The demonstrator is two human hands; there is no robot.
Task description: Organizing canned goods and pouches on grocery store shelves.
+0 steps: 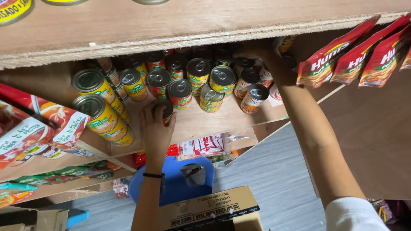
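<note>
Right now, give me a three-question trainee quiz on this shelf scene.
1. True or false: the left hand is closed on a small can at the front of the wooden shelf.
2. Where is the right hand? A) on the cardboard box B) reaching to the back of the shelf among the cans C) on the red pouches
3. What colour is the stool below the shelf?

Key: 1 true; 2 B; 3 blue.
</note>
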